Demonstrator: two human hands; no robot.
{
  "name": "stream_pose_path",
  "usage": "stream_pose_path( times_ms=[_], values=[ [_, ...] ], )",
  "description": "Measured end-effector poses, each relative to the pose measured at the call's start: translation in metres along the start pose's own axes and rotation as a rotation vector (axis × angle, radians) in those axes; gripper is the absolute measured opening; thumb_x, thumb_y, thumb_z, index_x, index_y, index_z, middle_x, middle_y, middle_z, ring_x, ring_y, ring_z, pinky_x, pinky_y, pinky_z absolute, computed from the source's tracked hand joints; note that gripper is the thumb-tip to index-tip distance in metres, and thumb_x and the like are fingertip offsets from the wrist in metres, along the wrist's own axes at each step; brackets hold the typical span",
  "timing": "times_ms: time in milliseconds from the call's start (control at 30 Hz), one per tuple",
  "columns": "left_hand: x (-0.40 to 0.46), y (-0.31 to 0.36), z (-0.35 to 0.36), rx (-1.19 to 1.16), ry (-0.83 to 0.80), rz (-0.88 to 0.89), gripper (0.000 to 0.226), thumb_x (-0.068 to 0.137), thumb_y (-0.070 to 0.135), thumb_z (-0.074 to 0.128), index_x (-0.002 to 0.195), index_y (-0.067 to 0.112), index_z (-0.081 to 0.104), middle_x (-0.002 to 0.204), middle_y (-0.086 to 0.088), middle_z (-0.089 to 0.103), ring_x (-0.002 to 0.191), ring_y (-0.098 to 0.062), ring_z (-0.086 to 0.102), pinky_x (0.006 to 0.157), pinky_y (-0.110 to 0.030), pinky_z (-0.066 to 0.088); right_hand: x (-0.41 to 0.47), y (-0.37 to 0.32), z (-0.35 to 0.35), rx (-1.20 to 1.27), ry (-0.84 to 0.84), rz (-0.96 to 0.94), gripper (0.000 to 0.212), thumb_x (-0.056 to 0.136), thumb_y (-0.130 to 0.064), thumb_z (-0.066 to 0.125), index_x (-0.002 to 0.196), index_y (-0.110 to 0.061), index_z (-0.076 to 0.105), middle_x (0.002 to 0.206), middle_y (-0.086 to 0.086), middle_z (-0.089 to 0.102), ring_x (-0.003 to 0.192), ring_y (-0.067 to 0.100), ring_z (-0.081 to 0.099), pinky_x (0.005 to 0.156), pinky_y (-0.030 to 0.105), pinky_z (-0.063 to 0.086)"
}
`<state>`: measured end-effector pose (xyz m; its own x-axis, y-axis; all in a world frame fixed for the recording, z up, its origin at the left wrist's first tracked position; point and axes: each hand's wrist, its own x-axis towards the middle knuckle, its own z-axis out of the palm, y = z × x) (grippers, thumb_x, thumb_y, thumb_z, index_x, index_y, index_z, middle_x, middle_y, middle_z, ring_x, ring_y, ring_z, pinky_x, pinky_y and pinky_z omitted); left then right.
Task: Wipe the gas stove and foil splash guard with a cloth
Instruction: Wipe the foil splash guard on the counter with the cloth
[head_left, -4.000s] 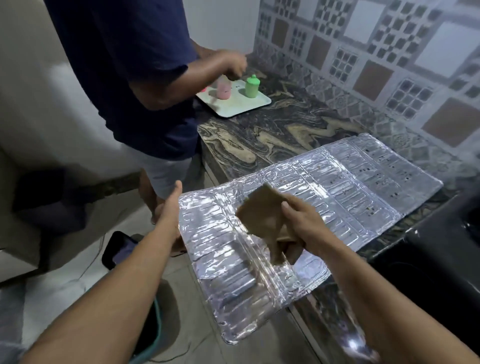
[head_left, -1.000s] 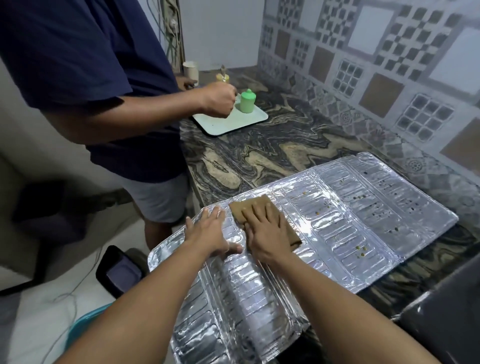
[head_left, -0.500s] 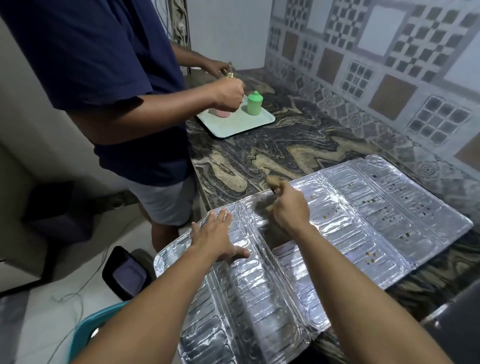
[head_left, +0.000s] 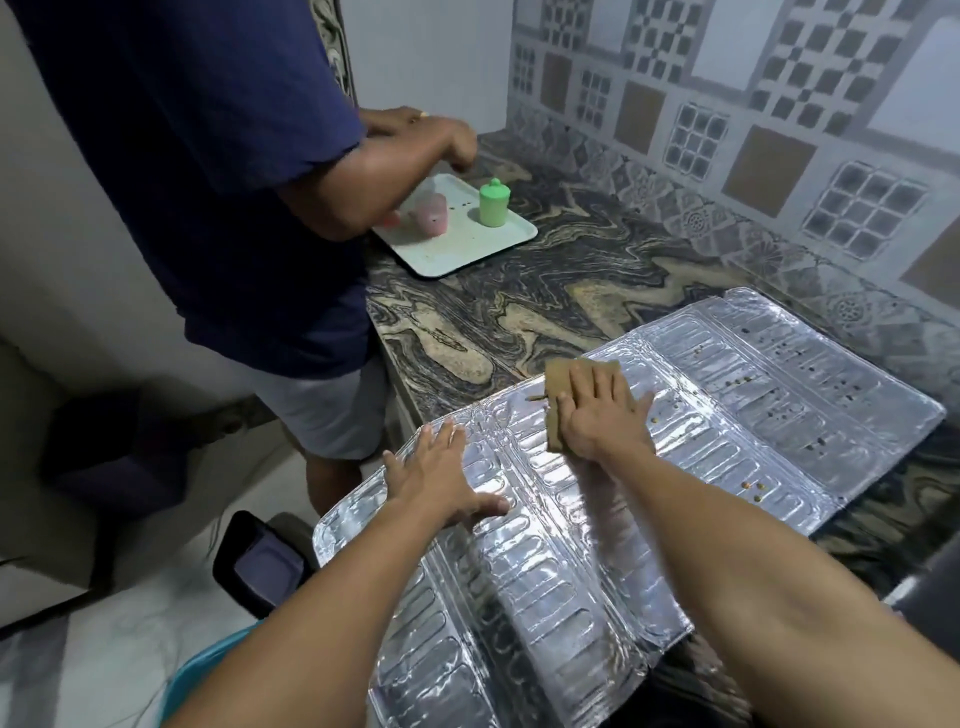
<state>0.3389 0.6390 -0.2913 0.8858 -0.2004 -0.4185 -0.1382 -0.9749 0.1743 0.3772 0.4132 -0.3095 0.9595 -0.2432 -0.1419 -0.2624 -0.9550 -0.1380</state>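
A: Checking where the cloth sits rel. to the hands; go.

B: Right hand flat on it, fingers straight, pressing it onto the foil splash guard nr the guard's far edge, mid panel; nothing gripped.

A: Left?

B: Left hand also flat, fingers spread, pinning the guard's left panel, which overhangs the table's front edge; holds nothing.

A: Guard's long axis?

B: Runs from near-left, off the table edge, to far-right twd the tiled wall; specks lie on the right panel, right of the cloth.

A: So next stroke?

B: Prob. sweeps right along that axis; right hand is nearer, left just steadies; stove barely in view, can't tell its state.
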Motion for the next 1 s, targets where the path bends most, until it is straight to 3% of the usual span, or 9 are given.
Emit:
stream_pose_path(
  times_ms=[100,200,333,433,533,633,700,800,1000],
  values=[
    [0.001,0.001,-0.003,0.012,-0.004,-0.010,0.127,0.060,0.084,0.058,0.156,0.024,0.001,0.164,0.004,-0.006,0.151,-0.023,-0.006,0.114,-0.064,0.008,-0.007,0.011,0.001,0.029,-0.001,0.150,0.062,0.098,-0.053,0.003,0.154,-0.029,-0.007,0.162,0.006,-0.011,0.147,0.030,-0.017,0.110,0.067,-0.013],
    [0.003,0.006,-0.006,0.031,-0.008,-0.036,0.128,0.058,0.081,0.063,0.156,0.022,0.006,0.164,0.002,0.001,0.151,-0.025,0.001,0.114,-0.064,0.013,-0.043,-0.008,0.009,0.064,0.005,0.088,0.064,0.097,-0.056,0.001,0.153,-0.029,-0.009,0.161,0.004,-0.015,0.146,0.030,-0.022,0.111,0.065,-0.016],
    [0.004,0.015,-0.014,0.078,-0.029,-0.067,0.128,0.049,0.079,0.071,0.151,0.018,0.025,0.156,-0.002,0.030,0.143,-0.028,0.027,0.108,-0.068,0.025,-0.087,-0.010,0.021,0.015,0.020,-0.054,0.062,0.096,-0.058,0.001,0.153,-0.034,-0.009,0.161,-0.001,-0.016,0.146,0.024,-0.024,0.109,0.063,-0.019],
    [0.007,0.019,-0.015,0.106,-0.052,-0.084,0.120,0.046,0.084,0.068,0.140,0.013,0.042,0.141,-0.004,0.048,0.130,-0.031,0.044,0.107,-0.068,0.028,-0.093,0.022,0.019,0.055,0.068,0.124,0.060,0.097,-0.056,0.005,0.153,-0.035,-0.002,0.163,-0.003,-0.007,0.148,0.024,-0.018,0.109,0.066,-0.017],
    [0.003,0.026,-0.021,0.209,-0.108,-0.067,0.095,0.057,0.077,0.072,0.126,0.014,0.053,0.134,-0.006,0.055,0.125,-0.032,0.050,0.107,-0.067,0.027,-0.101,0.036,0.019,0.070,0.082,0.234,0.060,0.097,-0.055,0.008,0.153,-0.034,0.000,0.163,-0.001,-0.003,0.148,0.027,-0.015,0.109,0.067,-0.015],
    [-0.001,0.032,-0.046,0.379,-0.101,-0.016,0.055,0.075,0.049,0.073,0.117,0.017,0.060,0.134,-0.005,0.057,0.128,-0.033,0.049,0.105,-0.073,0.023,-0.113,0.016,0.027,0.090,0.113,0.254,0.061,0.097,-0.057,0.005,0.153,-0.035,-0.005,0.163,-0.001,-0.010,0.147,0.026,-0.020,0.110,0.064,-0.015],
    [0.003,0.033,-0.056,0.420,-0.018,0.009,0.056,0.075,0.034,0.068,0.126,0.016,0.055,0.142,-0.012,0.050,0.137,-0.038,0.038,0.105,-0.074,0.018,-0.116,0.006,0.027,0.099,0.110,0.252,0.062,0.096,-0.058,0.004,0.153,-0.035,-0.008,0.162,-0.001,-0.015,0.146,0.026,-0.024,0.110,0.062,-0.018],
    [0.014,0.030,-0.051,0.312,0.019,0.150,0.104,0.073,0.052,0.075,0.152,0.012,0.021,0.161,-0.015,0.014,0.148,-0.036,0.009,0.114,-0.065,0.009,-0.120,-0.007,0.027,0.081,0.079,0.243,0.064,0.096,-0.059,0.002,0.153,-0.033,-0.011,0.161,0.002,-0.017,0.144,0.027,-0.026,0.110,0.061,-0.020],
    [0.034,0.018,-0.037,0.175,-0.160,0.341,0.141,0.060,0.054,0.082,0.151,0.012,-0.017,0.160,-0.005,-0.019,0.146,-0.026,-0.018,0.114,-0.056,-0.014,-0.143,-0.030,0.030,0.108,0.056,0.181,0.063,0.097,-0.058,0.005,0.153,-0.033,-0.009,0.160,0.000,-0.019,0.143,0.023,-0.029,0.112,0.059,-0.018]
  ],
)
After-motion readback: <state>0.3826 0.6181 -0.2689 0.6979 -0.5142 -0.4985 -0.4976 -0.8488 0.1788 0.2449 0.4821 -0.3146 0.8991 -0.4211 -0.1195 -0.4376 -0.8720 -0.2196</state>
